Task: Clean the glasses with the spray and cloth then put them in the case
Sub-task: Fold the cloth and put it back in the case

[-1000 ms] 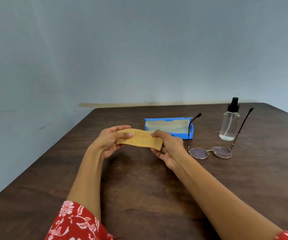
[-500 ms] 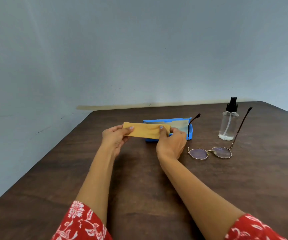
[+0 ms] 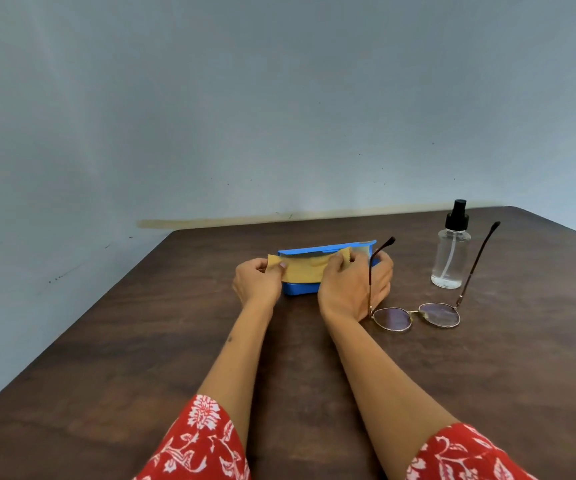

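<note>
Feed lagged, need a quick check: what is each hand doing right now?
Left hand: fingers pinch the left end of the yellow cloth.
Right hand: fingers pinch the cloth's right end, over the open blue case.

Case (image 3: 302, 287) is sitting mid-table (image 3: 106, 341) with the cloth (image 3: 302, 270) lying across its opening, glasses (image 3: 418, 315) resting lenses-down to its right and nearer, bottle (image 3: 450, 258) standing behind the glasses, between their upturned arms.
</note>
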Demonstrator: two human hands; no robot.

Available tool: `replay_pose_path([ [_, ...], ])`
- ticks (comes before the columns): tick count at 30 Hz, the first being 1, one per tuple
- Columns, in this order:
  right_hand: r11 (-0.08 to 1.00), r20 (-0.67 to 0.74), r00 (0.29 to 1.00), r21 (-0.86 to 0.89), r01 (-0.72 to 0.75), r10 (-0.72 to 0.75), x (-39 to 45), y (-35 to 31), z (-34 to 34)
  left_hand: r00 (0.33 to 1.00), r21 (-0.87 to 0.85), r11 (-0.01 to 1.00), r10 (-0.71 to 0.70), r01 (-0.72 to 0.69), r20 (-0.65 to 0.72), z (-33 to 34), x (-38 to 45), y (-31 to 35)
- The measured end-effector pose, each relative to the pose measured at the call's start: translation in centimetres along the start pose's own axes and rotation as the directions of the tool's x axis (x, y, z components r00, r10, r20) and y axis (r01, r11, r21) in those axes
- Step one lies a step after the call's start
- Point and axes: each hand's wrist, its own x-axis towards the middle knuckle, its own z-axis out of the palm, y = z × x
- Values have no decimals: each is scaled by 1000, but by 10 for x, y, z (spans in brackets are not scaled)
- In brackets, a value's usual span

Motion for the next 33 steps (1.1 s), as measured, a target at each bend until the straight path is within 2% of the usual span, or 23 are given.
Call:
replay_pose_path([
  [5,995,147,986,-67,-73,83,12,5,-1,999,5,999,50,-50,20,3,-1,-2],
  [8,994,210,974,-79,-69,85,11,3,-3,997,-23,998,63,-63,34,0,-2,-3],
  [15,997,256,965,-79,-27,46,7,0,-11,998,4,999,48,-48,-42,-9,0,-3],
  [20,995,272,962,-97,-10,36,9,4,-9,990,76,994,91,-83,-105,-14,-3,-3],
  [33,993,245,967,-111,-43,69,12,1,-1,982,187,977,127,-100,-137,-15,3,-9],
])
